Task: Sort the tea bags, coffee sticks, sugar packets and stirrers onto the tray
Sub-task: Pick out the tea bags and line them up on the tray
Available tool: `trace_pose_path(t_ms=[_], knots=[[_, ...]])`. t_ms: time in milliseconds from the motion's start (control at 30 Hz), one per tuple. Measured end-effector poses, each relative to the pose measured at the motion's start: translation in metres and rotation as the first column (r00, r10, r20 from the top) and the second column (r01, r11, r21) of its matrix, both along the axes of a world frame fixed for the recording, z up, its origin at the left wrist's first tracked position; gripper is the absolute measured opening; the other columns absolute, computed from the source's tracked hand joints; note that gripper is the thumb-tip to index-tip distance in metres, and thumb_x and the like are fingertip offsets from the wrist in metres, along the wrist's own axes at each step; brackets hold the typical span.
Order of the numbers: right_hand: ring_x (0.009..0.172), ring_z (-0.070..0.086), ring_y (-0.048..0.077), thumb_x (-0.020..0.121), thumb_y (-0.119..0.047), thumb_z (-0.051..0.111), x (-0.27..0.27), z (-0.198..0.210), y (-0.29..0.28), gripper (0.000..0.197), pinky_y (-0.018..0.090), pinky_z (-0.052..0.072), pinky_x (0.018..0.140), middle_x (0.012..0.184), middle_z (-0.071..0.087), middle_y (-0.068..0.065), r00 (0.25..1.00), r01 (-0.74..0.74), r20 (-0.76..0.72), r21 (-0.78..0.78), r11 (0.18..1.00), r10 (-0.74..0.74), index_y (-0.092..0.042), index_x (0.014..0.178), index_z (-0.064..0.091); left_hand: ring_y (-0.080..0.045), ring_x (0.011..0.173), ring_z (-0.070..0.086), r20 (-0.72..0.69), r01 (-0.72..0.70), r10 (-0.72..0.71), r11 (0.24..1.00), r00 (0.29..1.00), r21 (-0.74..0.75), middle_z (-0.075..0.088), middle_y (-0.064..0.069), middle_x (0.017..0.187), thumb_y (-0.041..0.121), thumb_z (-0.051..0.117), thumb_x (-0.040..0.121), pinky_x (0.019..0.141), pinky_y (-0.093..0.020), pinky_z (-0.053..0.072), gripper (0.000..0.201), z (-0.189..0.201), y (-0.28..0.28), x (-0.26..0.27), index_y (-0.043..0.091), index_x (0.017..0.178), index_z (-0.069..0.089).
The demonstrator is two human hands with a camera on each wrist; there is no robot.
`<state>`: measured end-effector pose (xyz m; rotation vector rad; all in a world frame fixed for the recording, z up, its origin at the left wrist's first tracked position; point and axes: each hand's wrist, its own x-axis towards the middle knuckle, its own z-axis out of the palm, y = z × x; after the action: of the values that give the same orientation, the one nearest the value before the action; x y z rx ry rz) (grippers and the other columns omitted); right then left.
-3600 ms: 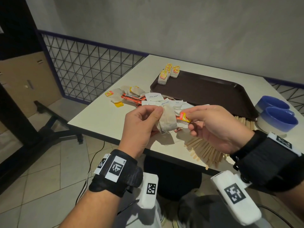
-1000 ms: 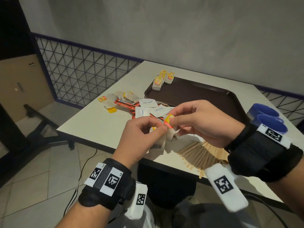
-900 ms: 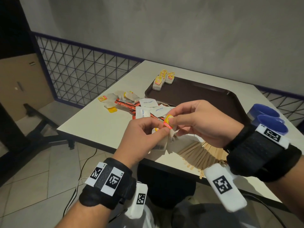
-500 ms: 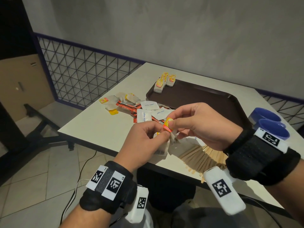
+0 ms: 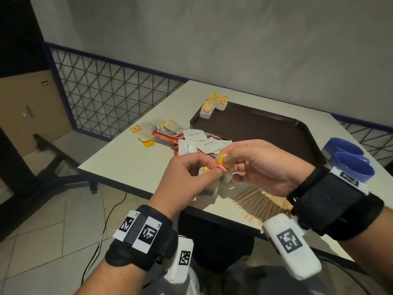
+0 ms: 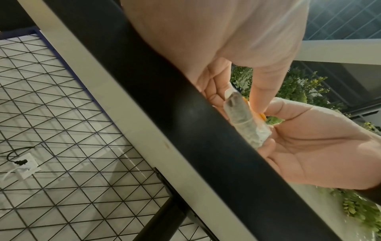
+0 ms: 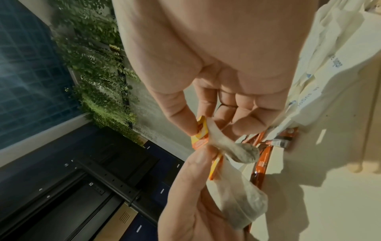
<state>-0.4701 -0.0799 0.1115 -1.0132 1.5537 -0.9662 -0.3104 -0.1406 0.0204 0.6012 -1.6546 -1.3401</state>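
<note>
Both hands had drawn closer since earlier: left hand [image 5: 187, 175] and right hand [image 5: 261, 167] each pinched tagged tea bags [image 7: 239, 203], untangling them over the desk's [image 5: 127, 162] near edge; tray [image 5: 265, 128] lay beyond.

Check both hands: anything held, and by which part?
Both hands hold tea bags. The right hand pinches one by its yellow tag; the left hand pinches another tea bag at its top end by the tag, pouch hanging.
</note>
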Motion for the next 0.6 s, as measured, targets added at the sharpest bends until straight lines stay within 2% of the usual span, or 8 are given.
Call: trace_pose_path(t_ms=[67, 133, 233, 300, 367, 400, 500, 600], knots=[[0.073, 0.054, 0.019, 0.088, 0.001, 0.060, 0.0004, -0.0002, -0.0003, 0.015, 0.030, 0.045, 0.066, 0.081, 0.065, 0.011, 1.000, -0.011, -0.003, -0.001, 1.000, 0.011, -0.009, 0.083, 0.072, -0.036, 0.073, 0.055, 0.011, 0.001, -0.002, 1.000, 1.000, 0.010, 0.072, -0.008, 0.084, 0.014, 0.081, 0.086, 0.059, -0.029, 0.050, 0.009, 0.0001, -0.0005, 0.0002, 0.022, 0.082, 0.079], [0.074, 0.054, 0.019, 0.088, 0.000, 0.060, 0.0006, -0.0002, -0.0008, 0.015, 0.031, 0.045, 0.068, 0.081, 0.066, 0.010, 1.000, -0.020, -0.019, 0.003, 1.000, 0.020, -0.008, 0.084, 0.072, -0.020, 0.071, 0.055, 0.037, 0.003, -0.003, 1.000, 0.999, 0.003, 0.072, -0.007, 0.085, 0.014, 0.080, 0.087, 0.057, -0.020, 0.048, 0.011, 0.0010, 0.0001, 0.0002, 0.023, 0.082, 0.078], [0.072, 0.056, 0.017, 0.089, 0.000, 0.060, -0.0003, -0.0015, -0.0022, 0.013, 0.032, 0.046, 0.071, 0.084, 0.067, 0.011, 0.999, -0.015, -0.029, 0.005, 1.000, 0.016, -0.006, 0.091, 0.071, -0.008, 0.073, 0.058, 0.048, 0.019, -0.020, 1.000, 0.999, 0.010, 0.071, 0.000, 0.081, 0.013, 0.078, 0.089, 0.057, -0.015, 0.048, 0.010, 0.0017, 0.0013, -0.0001, 0.020, 0.083, 0.078], [0.073, 0.057, 0.019, 0.090, 0.000, 0.062, -0.0006, -0.0032, -0.0025, 0.012, 0.034, 0.047, 0.072, 0.086, 0.067, 0.012, 1.000, -0.015, -0.027, -0.003, 1.000, 0.015, -0.004, 0.097, 0.071, -0.017, 0.076, 0.062, 0.057, 0.018, -0.017, 1.000, 0.998, -0.005, 0.072, -0.001, 0.083, 0.014, 0.077, 0.090, 0.060, -0.026, 0.052, 0.009, 0.0003, 0.0008, -0.0013, 0.020, 0.084, 0.079], [0.072, 0.056, 0.020, 0.090, 0.000, 0.065, -0.0009, -0.0046, -0.0024, 0.013, 0.033, 0.048, 0.069, 0.089, 0.067, 0.016, 0.999, -0.005, -0.032, -0.022, 1.000, 0.005, 0.000, 0.102, 0.070, -0.035, 0.085, 0.063, 0.078, 0.005, -0.004, 1.000, 0.997, -0.018, 0.073, -0.007, 0.085, 0.018, 0.075, 0.092, 0.071, -0.047, 0.056, 0.010, -0.0002, 0.0004, -0.0028, 0.024, 0.083, 0.079], [0.070, 0.056, 0.019, 0.090, 0.000, 0.066, -0.0012, -0.0048, -0.0024, 0.014, 0.032, 0.048, 0.066, 0.091, 0.067, 0.017, 0.999, 0.003, -0.043, -0.035, 0.999, -0.004, 0.004, 0.103, 0.070, -0.038, 0.088, 0.062, 0.080, -0.001, 0.003, 1.000, 0.997, -0.018, 0.073, -0.008, 0.085, 0.020, 0.074, 0.092, 0.074, -0.052, 0.057, 0.011, -0.0001, 0.0009, -0.0029, 0.025, 0.082, 0.078], [0.065, 0.056, 0.018, 0.089, 0.001, 0.069, -0.0013, -0.0042, -0.0022, 0.019, 0.031, 0.047, 0.061, 0.092, 0.067, 0.024, 0.994, 0.002, -0.105, -0.082, 0.997, -0.011, 0.010, 0.105, 0.069, -0.040, 0.090, 0.064, 0.101, 0.002, 0.000, 1.000, 0.995, -0.024, 0.073, -0.011, 0.086, 0.033, 0.072, 0.090, 0.075, -0.060, 0.057, 0.013, -0.0002, 0.0009, -0.0028, 0.025, 0.082, 0.077], [0.076, 0.060, 0.025, 0.088, 0.000, 0.072, 0.0001, -0.0031, -0.0025, 0.014, 0.031, 0.049, 0.061, 0.100, 0.070, 0.030, 0.984, -0.017, -0.179, -0.133, 0.991, -0.007, 0.006, 0.100, 0.073, -0.041, 0.089, 0.062, 0.099, -0.008, 0.010, 1.000, 0.995, -0.021, 0.068, -0.012, 0.083, 0.034, 0.071, 0.090, 0.069, -0.063, 0.059, 0.014, -0.0006, 0.0014, -0.0028, 0.023, 0.081, 0.075]])
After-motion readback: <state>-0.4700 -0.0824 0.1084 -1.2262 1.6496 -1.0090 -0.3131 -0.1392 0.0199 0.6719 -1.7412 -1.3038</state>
